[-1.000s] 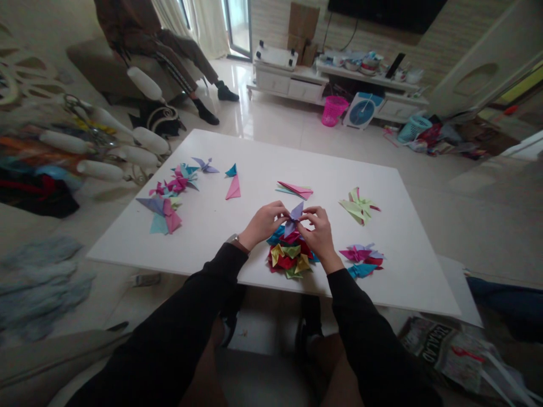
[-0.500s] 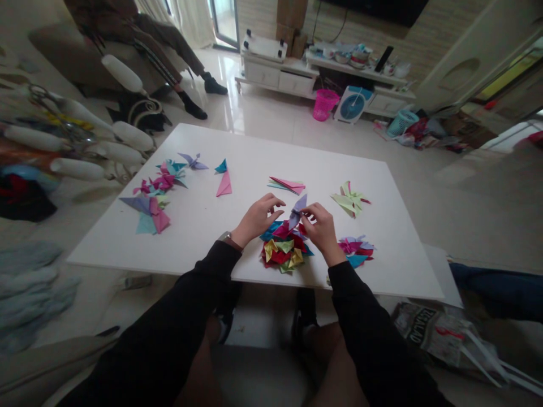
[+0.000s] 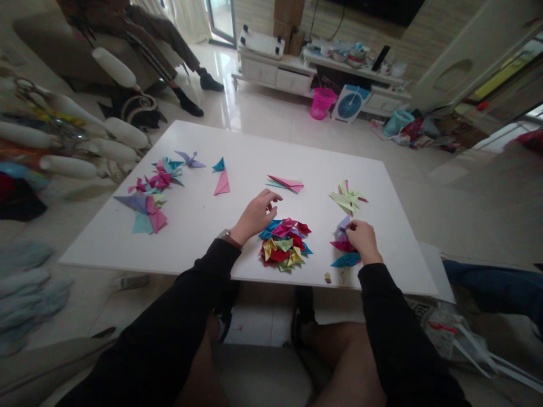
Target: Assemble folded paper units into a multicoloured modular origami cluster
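Note:
My right hand (image 3: 361,240) pinches a folded purple paper figure (image 3: 343,225) and holds it over a small pile of folded paper figures (image 3: 345,254) near the table's front right. My left hand (image 3: 255,215) hovers with its fingers spread and holds nothing, just left of a heap of small colourful folded papers (image 3: 283,244) at the front centre. Both sleeves are black.
The white table (image 3: 254,169) also carries pink and teal folded sheets (image 3: 287,183), green figures (image 3: 347,199), a pink triangle (image 3: 222,183) and a cluster of figures at the left (image 3: 155,189). A seated person's legs (image 3: 178,62) show at the back left. A white rack (image 3: 68,135) stands left.
My right hand has carried the purple figure from above the central heap to the right pile. My left hand let go of it and opened.

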Tool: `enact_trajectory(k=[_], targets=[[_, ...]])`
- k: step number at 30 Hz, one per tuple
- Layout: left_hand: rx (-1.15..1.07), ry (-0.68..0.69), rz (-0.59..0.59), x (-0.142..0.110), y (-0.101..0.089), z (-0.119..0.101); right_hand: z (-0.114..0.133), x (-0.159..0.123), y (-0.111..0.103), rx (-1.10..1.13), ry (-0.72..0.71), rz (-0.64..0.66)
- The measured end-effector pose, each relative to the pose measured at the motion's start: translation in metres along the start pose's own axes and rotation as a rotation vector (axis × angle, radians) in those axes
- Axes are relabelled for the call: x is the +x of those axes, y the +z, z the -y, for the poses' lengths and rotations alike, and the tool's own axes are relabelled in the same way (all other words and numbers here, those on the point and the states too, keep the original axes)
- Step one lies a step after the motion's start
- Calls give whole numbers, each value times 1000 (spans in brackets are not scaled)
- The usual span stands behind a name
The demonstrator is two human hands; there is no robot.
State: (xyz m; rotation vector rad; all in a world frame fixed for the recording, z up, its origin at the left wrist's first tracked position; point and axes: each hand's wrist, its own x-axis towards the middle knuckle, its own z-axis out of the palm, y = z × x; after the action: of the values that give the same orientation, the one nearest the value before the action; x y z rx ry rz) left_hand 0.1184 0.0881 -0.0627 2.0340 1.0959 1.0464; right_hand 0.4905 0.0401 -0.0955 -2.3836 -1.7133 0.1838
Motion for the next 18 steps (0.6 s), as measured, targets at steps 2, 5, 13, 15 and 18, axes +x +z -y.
enact_trajectory(k=[2, 5, 13, 15, 18], targets=[[2, -2, 1, 1, 1, 1, -4, 0, 2, -45, -7, 34], [9, -15, 8, 1, 1, 0, -5, 0, 0, -105, 23, 74], [14, -22, 16, 1, -1, -1, 1, -3, -13, -150, 94, 192], [14, -25, 20, 0, -2, -1, 3, -5, -15, -134, 83, 178], [11, -25, 22, 0, -2, -1, 10, -6, -18, -126, 27, 109]])
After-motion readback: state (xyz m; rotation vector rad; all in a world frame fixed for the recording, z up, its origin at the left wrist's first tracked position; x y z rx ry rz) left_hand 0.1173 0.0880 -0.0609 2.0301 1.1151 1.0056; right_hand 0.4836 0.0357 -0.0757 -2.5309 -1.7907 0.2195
